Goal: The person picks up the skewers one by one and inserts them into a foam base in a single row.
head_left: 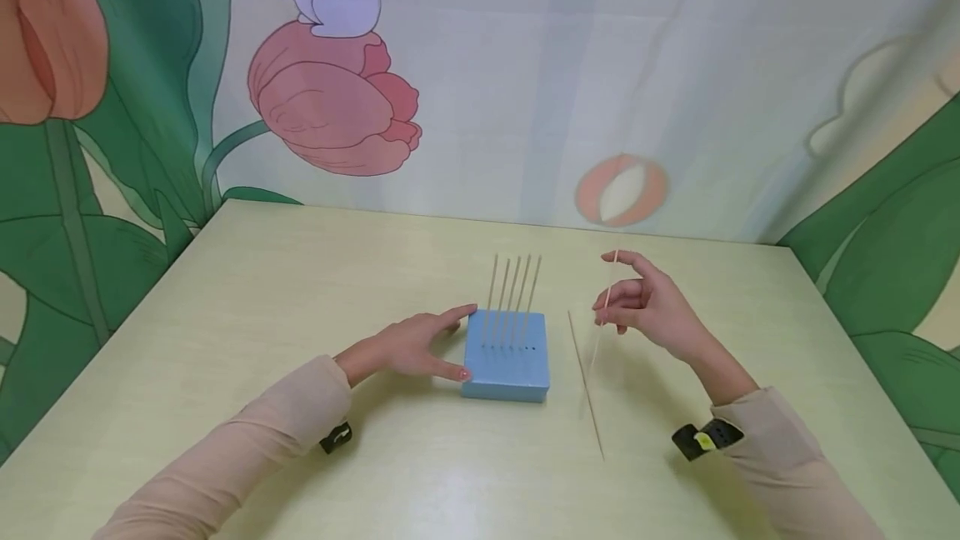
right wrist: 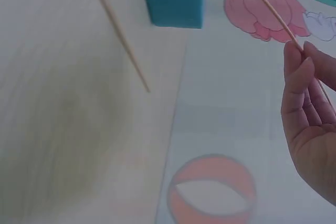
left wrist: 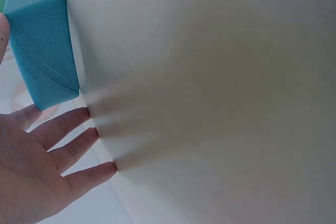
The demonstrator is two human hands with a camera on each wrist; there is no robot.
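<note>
On the table sits a light blue foam block [head_left: 506, 373] with several thin wooden sticks [head_left: 513, 290] standing in a row of holes on its top. My left hand [head_left: 412, 346] touches the block's left side, thumb at the near corner and index finger at the far corner. Fairly straight fingers show in the left wrist view, beside the block [left wrist: 44, 51]. My right hand [head_left: 660, 311] pinches another wooden stick [head_left: 609, 290] between thumb and fingers, off the table to the right of the block. The held stick [right wrist: 270, 9] slants in the right wrist view.
A loose wooden stick [head_left: 585, 386] lies on the table [head_left: 300, 273] between the block and my right hand. Small dark holes [head_left: 530, 348] show right of the standing sticks. A curtain [head_left: 487, 107] with printed flowers hangs behind the table.
</note>
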